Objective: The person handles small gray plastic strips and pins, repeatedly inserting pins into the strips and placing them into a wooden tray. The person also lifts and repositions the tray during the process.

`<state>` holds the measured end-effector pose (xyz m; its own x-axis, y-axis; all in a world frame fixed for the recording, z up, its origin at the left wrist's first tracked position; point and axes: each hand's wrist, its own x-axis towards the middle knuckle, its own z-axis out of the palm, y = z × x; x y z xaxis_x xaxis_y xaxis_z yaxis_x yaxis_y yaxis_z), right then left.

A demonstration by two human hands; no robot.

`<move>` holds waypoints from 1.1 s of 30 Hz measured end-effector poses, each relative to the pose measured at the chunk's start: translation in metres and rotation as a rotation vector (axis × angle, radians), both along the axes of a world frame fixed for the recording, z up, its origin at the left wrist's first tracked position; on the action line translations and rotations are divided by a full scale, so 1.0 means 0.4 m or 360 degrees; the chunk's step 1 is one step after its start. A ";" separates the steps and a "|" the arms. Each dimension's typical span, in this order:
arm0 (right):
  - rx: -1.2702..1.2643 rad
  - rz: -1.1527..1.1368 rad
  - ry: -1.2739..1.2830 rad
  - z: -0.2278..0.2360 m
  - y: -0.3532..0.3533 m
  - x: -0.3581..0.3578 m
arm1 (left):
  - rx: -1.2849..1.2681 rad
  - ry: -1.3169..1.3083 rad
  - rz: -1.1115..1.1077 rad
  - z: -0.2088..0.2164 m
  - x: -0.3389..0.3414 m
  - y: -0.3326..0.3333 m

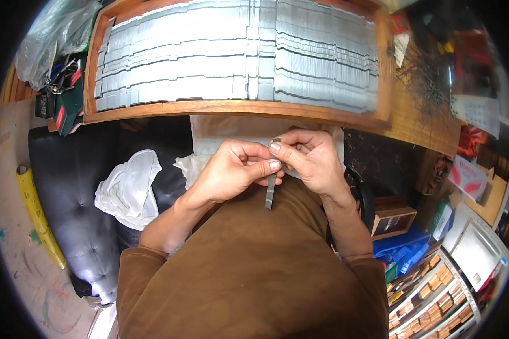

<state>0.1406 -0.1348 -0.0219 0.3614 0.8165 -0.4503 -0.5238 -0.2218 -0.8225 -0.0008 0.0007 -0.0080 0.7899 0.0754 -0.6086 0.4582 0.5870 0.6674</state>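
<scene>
A thin, narrow grey metal strip [270, 193] hangs between my two hands, in front of my brown shirt. My left hand [230, 169] is closed, its thumb and fingers pinching the strip around its middle. Higher up, my right hand [312, 161] pinches the same strip near its upper end, and a small tip shows above the thumb. The strip's lower end points down, free of both hands. Just beyond my hands stands a wooden tray [232, 108], filled with closely packed rows of thin grey metal pieces [203, 62].
A black padded seat [76, 198] with a crumpled white plastic bag [131, 189] lies left. Further left is a yellow tube [39, 217]. Dark thin bits [427, 85] lie on the table right of the tray. A wooden box [395, 219] and shelves of small blocks [435, 288] stand lower right.
</scene>
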 end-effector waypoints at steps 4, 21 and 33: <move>-0.0046 -0.0108 0.0110 0.000 0.020 -0.003 | 0.0006 0.0041 -0.0047 0.017 0.018 0.020; 0.0008 -0.0196 0.0224 0.020 0.037 -0.013 | 0.0001 -0.0013 0.0007 0.036 0.039 0.050; 0.0069 -0.0053 0.0201 0.021 0.013 -0.023 | 0.0007 -0.0006 0.0088 0.047 -0.004 0.009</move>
<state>0.1315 -0.1294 -0.0133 0.3312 0.8246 -0.4586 -0.6303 -0.1684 -0.7579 -0.0025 0.0043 0.0108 0.7866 0.1216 -0.6053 0.4228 0.6083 0.6717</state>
